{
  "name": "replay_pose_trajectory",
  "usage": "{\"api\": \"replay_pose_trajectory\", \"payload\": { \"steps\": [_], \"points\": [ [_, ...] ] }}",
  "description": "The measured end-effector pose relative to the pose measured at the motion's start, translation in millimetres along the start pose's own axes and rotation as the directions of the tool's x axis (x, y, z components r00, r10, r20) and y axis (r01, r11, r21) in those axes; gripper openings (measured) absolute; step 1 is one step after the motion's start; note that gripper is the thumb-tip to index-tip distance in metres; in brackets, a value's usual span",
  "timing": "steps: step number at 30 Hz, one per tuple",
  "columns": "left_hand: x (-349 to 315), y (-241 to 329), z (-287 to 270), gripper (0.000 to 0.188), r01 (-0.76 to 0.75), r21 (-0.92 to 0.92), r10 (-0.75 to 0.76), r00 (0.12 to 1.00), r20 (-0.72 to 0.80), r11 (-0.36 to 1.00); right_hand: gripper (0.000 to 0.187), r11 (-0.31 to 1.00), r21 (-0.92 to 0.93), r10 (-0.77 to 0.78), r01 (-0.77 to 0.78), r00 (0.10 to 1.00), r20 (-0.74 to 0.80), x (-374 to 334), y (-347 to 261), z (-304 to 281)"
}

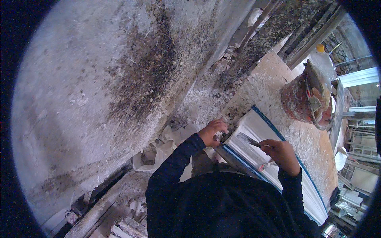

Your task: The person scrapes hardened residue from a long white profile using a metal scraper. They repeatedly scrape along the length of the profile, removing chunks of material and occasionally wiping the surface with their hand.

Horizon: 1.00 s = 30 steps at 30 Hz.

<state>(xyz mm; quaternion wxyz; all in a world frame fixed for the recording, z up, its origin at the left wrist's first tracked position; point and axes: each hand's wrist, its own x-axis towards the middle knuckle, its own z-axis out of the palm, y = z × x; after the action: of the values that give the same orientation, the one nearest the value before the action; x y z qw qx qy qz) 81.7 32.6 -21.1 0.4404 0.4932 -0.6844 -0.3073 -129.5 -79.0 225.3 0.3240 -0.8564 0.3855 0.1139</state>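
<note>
Sitting near blue-edged trough (pixel 253 123): crusted bucket (pixel 293 100).

My right hand (pixel 279 154) grips a flat-bladed tool (pixel 247 139), its blade over the white face of a long blue-edged piece (pixel 251 122); my left hand (pixel 213 131) curls at that piece's end, its hold unclear; beyond, a splattered reddish bucket (pixel 295 101) stands on a tan board (pixel 318 150); a mottled grey surface (pixel 87 87) fills my left.

The long piece (pixel 256 126) is blue-edged white, the bucket (pixel 294 100) perhaps reddish-brown, and the broad surface (pixel 137 81) mottled grey-black.
</note>
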Motion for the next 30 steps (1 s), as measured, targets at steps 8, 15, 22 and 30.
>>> {"api": "replay_pose_trajectory", "payload": {
  "steps": [8, 15, 22, 30],
  "points": [
    [12, 12, 7, 0.046, 0.174, -0.124, -0.182, 0.982, -0.054, 0.977, 0.017, 0.998, 0.0, -0.064, 0.064, 0.998, 0.008, -2, 5, 12],
    [14, 12, 31, 0.027, 0.154, 0.04, -0.135, 0.943, -0.304, 0.987, 0.018, 0.994, -0.104, -0.037, 0.04, 0.999, 0.032, -6, -2, 19],
    [14, 18, 31, 0.022, 0.218, -0.236, -0.302, 0.853, -0.425, 0.947, 0.018, 0.982, -0.133, -0.128, 0.133, 0.991, 0.048, -10, -8, 26],
    [22, 5, 45, 0.023, 0.15, -0.505, -0.482, 0.606, -0.632, 0.85, 0.016, 0.993, -0.107, -0.051, 0.057, 0.997, 0.061, -17, -9, 37]
  ]
}}
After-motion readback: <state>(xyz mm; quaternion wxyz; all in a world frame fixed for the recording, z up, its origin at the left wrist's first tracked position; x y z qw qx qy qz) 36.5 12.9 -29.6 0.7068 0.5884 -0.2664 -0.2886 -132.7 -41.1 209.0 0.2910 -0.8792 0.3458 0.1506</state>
